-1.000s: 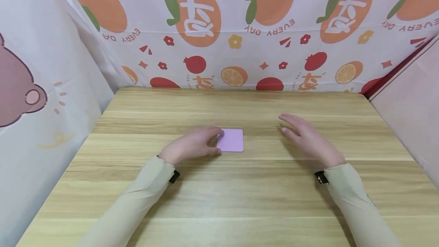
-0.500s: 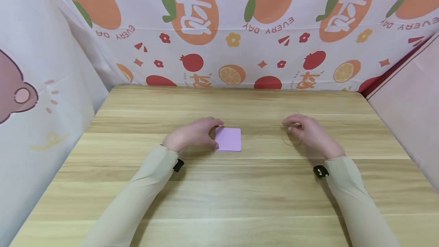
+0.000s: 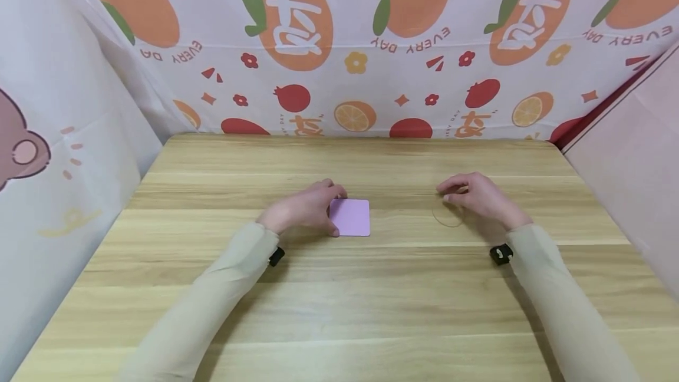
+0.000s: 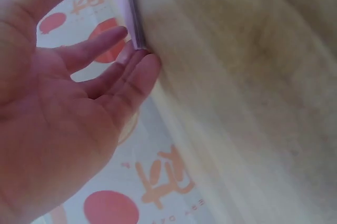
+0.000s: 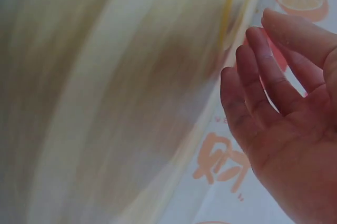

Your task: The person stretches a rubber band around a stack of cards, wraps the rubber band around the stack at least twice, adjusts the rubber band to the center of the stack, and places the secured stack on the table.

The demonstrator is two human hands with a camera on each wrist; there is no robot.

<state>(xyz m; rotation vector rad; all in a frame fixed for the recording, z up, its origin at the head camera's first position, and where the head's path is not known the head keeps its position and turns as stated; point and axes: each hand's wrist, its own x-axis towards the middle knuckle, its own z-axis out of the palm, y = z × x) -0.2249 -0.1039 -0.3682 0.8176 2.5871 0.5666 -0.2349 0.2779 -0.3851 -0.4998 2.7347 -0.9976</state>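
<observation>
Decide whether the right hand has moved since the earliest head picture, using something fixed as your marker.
Yes: judged against the table's far edge, the right hand has shifted slightly forward, its wrist end now nearer that edge.

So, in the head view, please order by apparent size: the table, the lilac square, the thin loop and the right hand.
1. Table
2. Right hand
3. Lilac square and thin loop: unranked; they look close, and part of the loop is unclear.
</observation>
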